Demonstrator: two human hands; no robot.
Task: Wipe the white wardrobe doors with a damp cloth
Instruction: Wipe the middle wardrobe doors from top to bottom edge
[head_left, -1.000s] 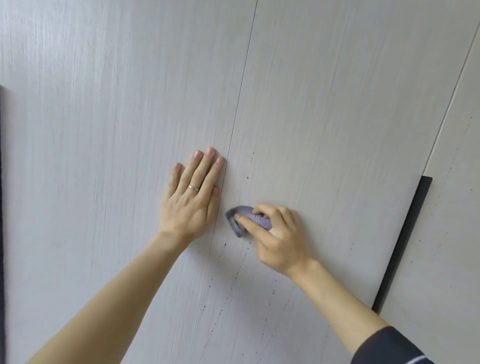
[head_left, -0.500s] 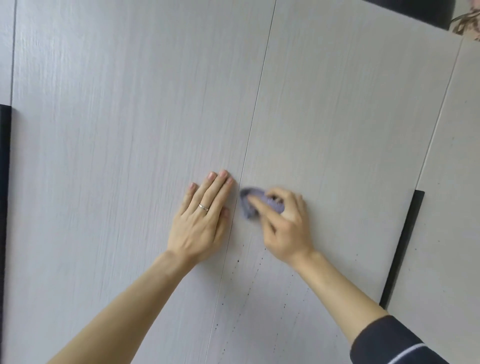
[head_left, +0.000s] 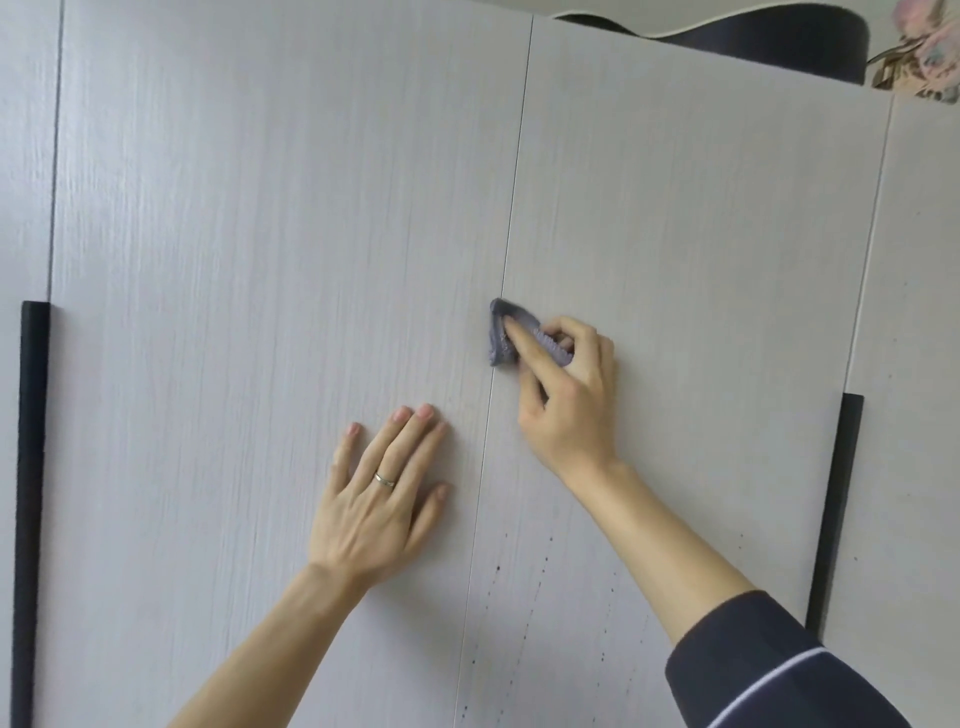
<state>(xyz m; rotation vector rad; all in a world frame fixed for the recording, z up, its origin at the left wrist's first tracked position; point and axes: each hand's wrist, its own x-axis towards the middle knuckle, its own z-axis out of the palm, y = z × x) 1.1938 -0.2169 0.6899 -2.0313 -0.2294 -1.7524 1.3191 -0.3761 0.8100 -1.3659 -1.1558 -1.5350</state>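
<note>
Two white wood-grain wardrobe doors fill the view, the left door and the right door, split by a thin vertical seam. My right hand holds a small bunched grey-purple cloth and presses it on the right door just beside the seam, forefinger stretched over it. My left hand lies flat on the left door, fingers straight, a ring on one finger, lower than the cloth. Small dark specks dot the right door below my right hand.
A black vertical handle strip runs down the left door's far edge, and another black handle strip lines the right door's right edge. A dark object and a floral item sit on top of the wardrobe.
My right hand slid the cloth upward along the seam, away from the specks and past my left hand's fingertips. The view tilted up, showing the wardrobe top. My left hand stayed pressed flat.
</note>
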